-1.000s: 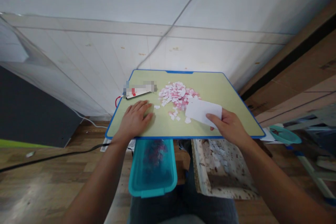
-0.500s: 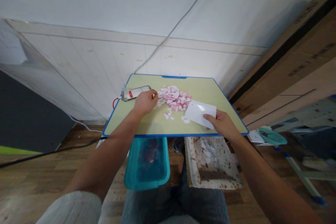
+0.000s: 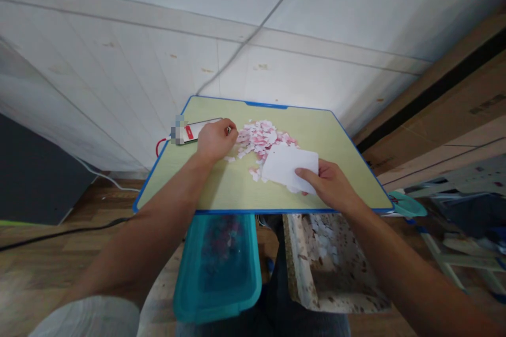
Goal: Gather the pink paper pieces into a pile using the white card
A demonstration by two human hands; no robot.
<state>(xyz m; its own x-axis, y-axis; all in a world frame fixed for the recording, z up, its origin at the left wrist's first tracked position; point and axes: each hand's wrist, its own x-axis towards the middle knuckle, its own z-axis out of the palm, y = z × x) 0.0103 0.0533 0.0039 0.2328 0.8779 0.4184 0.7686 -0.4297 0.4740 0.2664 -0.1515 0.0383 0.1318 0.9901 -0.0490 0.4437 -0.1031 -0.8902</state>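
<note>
A white card is pinched between the thumb and fingers of my right hand. Its left part lies over the near edge of a loose pile of small pink and white paper pieces. Just left of that pile is my left hand, its fingers curled together near the outermost pieces; whatever is in them is too small to make out. A phone with a lit screen lies behind my left hand, which partly covers it.
The yellow-green tabletop has a blue rim. Below its front edge are a teal tub at left and a speckled, stained box holding pale scraps at right. Cardboard boxes lean along the right, and a wall stands behind.
My right hand has moved the card left, onto the near side of the pile. The left hand stays beside the pile, still curled. The camera view has shifted slightly.
</note>
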